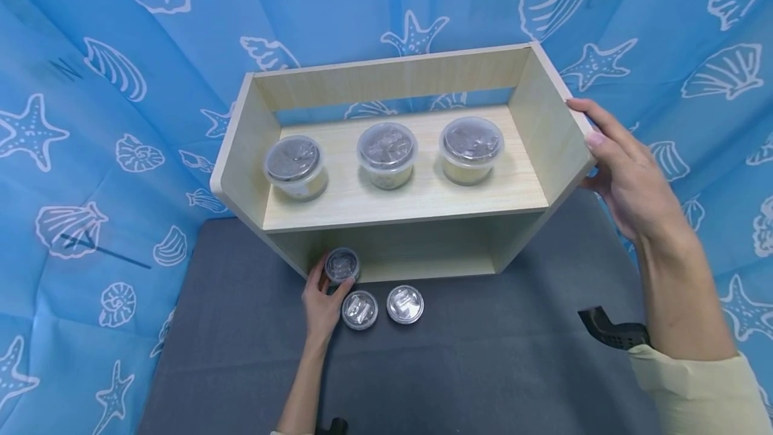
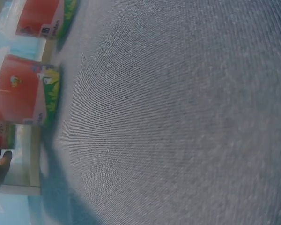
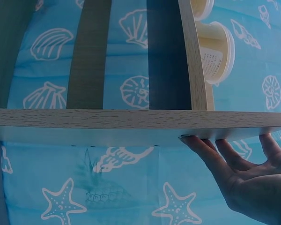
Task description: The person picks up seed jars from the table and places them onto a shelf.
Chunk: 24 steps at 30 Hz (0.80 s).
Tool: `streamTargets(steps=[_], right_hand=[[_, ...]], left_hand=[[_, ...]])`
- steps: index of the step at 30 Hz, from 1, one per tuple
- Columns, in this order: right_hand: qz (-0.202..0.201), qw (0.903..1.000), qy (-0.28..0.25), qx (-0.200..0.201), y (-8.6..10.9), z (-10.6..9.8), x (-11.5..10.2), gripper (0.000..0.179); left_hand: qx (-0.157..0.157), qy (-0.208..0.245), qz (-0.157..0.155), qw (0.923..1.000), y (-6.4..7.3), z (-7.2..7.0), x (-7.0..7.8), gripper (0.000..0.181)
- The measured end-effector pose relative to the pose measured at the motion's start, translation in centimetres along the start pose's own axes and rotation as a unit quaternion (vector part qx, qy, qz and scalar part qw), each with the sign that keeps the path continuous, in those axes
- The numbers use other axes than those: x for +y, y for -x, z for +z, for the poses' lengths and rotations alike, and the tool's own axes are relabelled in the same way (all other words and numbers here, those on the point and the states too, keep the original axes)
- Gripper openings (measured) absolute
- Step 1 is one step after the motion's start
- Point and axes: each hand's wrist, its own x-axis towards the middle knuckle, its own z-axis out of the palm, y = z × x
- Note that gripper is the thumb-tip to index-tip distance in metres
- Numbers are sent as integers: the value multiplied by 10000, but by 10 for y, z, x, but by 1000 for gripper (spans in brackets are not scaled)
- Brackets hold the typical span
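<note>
My left hand (image 1: pixel 324 305) grips a small lidded tub (image 1: pixel 342 265), thumb on the near side and fingers on the far side, at the front left of the lower shelf. In the left wrist view that tub (image 2: pixel 8 136) is red and green, with the fingertips right at it. Two more red tubs with shiny silver lids, a left one (image 1: pixel 359 310) and a right one (image 1: pixel 405 305), stand on the cloth close by. The fingertips of my right hand (image 1: pixel 628 166) rest against the outer right side of the wooden shelf unit (image 1: pixel 404 219), fingers fairly straight in the right wrist view.
Three pale-yellow tubs with clear lids, a left one (image 1: pixel 296 165), a middle one (image 1: pixel 387 154) and a right one (image 1: pixel 471 150), stand on the upper shelf. Dark grey cloth (image 1: pixel 483 354) covers the table. A blue shell-print curtain (image 1: pixel 109 173) hangs behind and at both sides.
</note>
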Motion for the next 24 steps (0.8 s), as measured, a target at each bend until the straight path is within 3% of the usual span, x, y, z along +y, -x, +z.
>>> streamTargets(steps=[13,24], right_hand=[[57,9992,379,78,0,0,-1,47],[77,9996,263,110,1,2,0,47]], left_hand=[[74,37,-183,9998,0,3,-11,68],[-13,152,-211,9997,0,2,-17,65]])
